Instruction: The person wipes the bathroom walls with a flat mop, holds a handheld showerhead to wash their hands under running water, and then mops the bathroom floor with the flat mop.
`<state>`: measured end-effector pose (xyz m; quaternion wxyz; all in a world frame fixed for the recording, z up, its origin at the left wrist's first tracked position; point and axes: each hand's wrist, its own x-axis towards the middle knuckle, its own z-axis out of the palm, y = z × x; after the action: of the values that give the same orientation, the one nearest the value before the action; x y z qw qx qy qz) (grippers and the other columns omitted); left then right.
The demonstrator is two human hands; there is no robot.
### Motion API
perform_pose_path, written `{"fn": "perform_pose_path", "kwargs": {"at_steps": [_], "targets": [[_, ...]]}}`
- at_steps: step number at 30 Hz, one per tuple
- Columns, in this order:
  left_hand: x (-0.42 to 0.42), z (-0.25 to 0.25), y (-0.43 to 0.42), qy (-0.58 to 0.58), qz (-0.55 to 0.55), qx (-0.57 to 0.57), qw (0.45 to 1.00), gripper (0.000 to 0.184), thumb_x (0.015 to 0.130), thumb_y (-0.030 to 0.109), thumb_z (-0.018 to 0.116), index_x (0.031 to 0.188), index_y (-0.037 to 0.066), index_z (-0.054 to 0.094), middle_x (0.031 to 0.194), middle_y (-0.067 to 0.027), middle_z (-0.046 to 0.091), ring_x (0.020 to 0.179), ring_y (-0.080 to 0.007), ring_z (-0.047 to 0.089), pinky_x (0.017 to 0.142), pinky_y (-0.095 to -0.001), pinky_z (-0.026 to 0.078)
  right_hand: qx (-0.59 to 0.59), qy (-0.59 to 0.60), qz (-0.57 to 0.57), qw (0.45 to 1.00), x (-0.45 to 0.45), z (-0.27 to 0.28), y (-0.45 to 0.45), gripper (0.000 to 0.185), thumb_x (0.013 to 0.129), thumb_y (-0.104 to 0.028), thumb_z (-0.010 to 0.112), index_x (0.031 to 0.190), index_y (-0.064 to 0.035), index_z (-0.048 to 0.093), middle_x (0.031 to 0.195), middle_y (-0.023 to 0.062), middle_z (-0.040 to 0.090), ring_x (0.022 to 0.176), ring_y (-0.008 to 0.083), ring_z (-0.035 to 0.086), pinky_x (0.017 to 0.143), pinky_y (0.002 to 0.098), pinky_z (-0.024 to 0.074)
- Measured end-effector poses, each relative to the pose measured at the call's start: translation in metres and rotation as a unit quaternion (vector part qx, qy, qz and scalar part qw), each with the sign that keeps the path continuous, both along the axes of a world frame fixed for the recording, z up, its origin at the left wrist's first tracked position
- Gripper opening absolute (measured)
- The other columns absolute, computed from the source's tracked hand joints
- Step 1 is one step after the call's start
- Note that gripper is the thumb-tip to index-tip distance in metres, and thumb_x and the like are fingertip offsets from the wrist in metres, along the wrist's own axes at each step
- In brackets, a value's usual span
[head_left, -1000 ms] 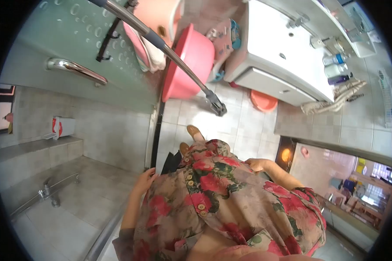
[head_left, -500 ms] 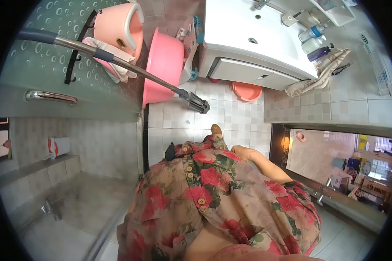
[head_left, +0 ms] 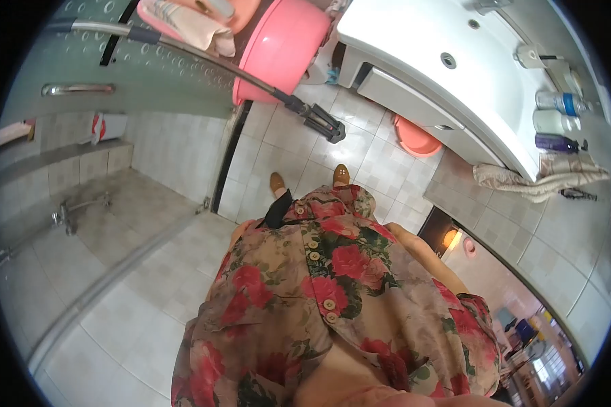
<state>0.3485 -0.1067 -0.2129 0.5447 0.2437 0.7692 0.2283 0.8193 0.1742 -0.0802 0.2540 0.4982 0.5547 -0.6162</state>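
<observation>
A floral shirt with buttons [head_left: 353, 292] fills the lower middle. On its right side my right forearm reaches forward, and my right hand [head_left: 397, 234] shows only in part at the shirt's edge, its fingers hidden. A sliver of skin from my left arm [head_left: 239, 234] shows at the shirt's left edge; the left hand itself is out of sight. A black item [head_left: 276, 209] sticks out by the shirt's front hem. Two brown shoes [head_left: 341, 175] stand on the tiled floor [head_left: 305, 152]. Beyond them is the dark head of a long-handled tool [head_left: 322, 123], its pole running to the upper left.
A large pink basin [head_left: 285, 44] stands behind the pole. The white sink [head_left: 414, 27] and its cabinet are at upper right, with an orange basin [head_left: 417, 138] below. Bottles [head_left: 557, 122] and a towel [head_left: 523, 178] line the right. A glass partition [head_left: 163, 81] stands left.
The view has swung and dipped, showing more floor at lower left. Both shoes are now visible. My left hand, seen with fingers apart a second ago, has gone out of sight.
</observation>
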Motion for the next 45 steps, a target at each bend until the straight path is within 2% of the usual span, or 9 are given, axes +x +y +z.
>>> {"fn": "perform_pose_path", "kwargs": {"at_steps": [4,6,10,13,15,21,24,30,45], "targets": [[0.003,-0.037,-0.03,-0.031,0.02,0.025,0.999,0.041,0.089,0.027,0.058,0.119,0.0,0.054,0.107,-0.0123,0.064,0.088,-0.0181,0.062,0.078,-0.029,0.048,-0.072,-0.049,-0.118,0.989,-0.023,0.007,0.018,0.027,0.087,-0.013,0.041,0.086,0.0065,0.06,0.079,0.0131,0.061,0.07,0.0214,0.057,0.062,0.0396,0.0466],[-0.007,-0.06,-0.036,-0.047,0.034,0.055,0.997,0.041,0.089,0.028,0.058,0.119,0.0,0.054,0.106,-0.0122,0.064,0.088,-0.0181,0.062,0.078,-0.029,0.048,-0.03,0.097,-0.136,0.985,0.001,-0.09,-0.001,0.024,0.087,-0.012,0.047,0.08,0.0043,0.062,0.076,0.0087,0.062,0.067,0.0164,0.054,0.061,0.0374,0.0457],[-0.025,-0.086,-0.036,-0.082,0.075,0.115,0.987,0.041,0.089,0.028,0.058,0.118,0.0,0.055,0.106,-0.0121,0.064,0.087,-0.0181,0.062,0.078,-0.029,0.048,-0.007,0.257,-0.289,0.922,-0.008,-0.056,-0.003,0.02,0.086,-0.016,0.055,0.084,0.0034,0.061,0.081,0.0034,0.062,0.067,0.0122,0.052,0.062,0.0335,0.0459],[-0.022,0.011,-0.005,-0.025,0.142,0.064,0.987,0.039,0.089,0.029,0.056,0.115,0.0,0.057,0.093,-0.0098,0.067,0.081,-0.0172,0.062,0.075,-0.0286,0.048,0.152,0.332,-0.342,0.866,-0.017,-0.105,-0.025,0.019,0.083,-0.016,0.063,0.089,0.0018,0.061,0.087,0.0055,0.065,0.065,0.0133,0.056,0.061,0.0299,0.0462],[-0.013,0.074,0.01,0.186,-0.02,0.04,0.982,0.04,0.089,0.032,0.053,0.112,0.001,0.058,0.088,-0.0111,0.068,0.079,-0.02,0.064,0.073,-0.0302,0.049,0.177,0.28,-0.322,0.887,-0.028,-0.089,-0.029,0.018,0.082,-0.015,0.063,0.089,0.0016,0.062,0.086,0.006,0.065,0.065,0.0141,0.056,0.061,0.03,0.0463],[-0.038,0.041,-0.049,0.186,-0.169,0.046,0.967,0.043,0.087,0.036,0.053,0.109,0.0,0.059,0.092,-0.0176,0.067,0.084,-0.0263,0.065,0.074,-0.0342,0.049,0.223,0.18,-0.226,0.931,-0.03,-0.044,-0.037,0.017,0.082,-0.013,0.063,0.09,0.001,0.062,0.086,0.0075,0.064,0.065,0.0164,0.057,0.061,0.0302,0.0465],[-0.025,0.016,-0.064,0.103,-0.011,-0.034,0.994,0.043,0.086,0.036,0.053,0.108,-0.001,0.059,0.09,-0.0168,0.067,0.085,-0.0262,0.065,0.074,-0.0347,0.049,0.233,0.158,-0.184,0.942,-0.027,-0.03,-0.039,0.016,0.081,-0.013,0.063,0.091,0.0007,0.062,0.086,0.0083,0.064,0.064,0.0176,0.057,0.061,0.0303,0.0466],[0.001,0.057,-0.039,0.054,0.056,-0.035,0.996,0.045,0.086,0.036,0.053,0.112,0.0,0.058,0.098,-0.0173,0.065,0.086,-0.026,0.065,0.076,-0.0339,0.049,0.243,0.139,-0.104,0.954,-0.023,-0.008,-0.036,0.016,0.081,-0.011,0.063,0.092,0.0001,0.062,0.086,0.0098,0.064,0.064,0.02,0.057,0.061,0.0306,0.0468],[0.058,0.04,-0.069,0.06,0.096,-0.045,0.993,0.039,0.088,0.033,0.054,0.109,0.001,0.059,0.089,-0.0142,0.066,0.067,-0.0206,0.065,0.065,-0.0323,0.051,0.242,0.136,0.057,0.959,-0.011,0.032,-0.007,0.017,0.079,-0.007,0.063,0.095,-0.0013,0.062,0.085,0.0136,0.063,0.064,0.0258,0.059,0.061,0.0312,0.0474]]}}
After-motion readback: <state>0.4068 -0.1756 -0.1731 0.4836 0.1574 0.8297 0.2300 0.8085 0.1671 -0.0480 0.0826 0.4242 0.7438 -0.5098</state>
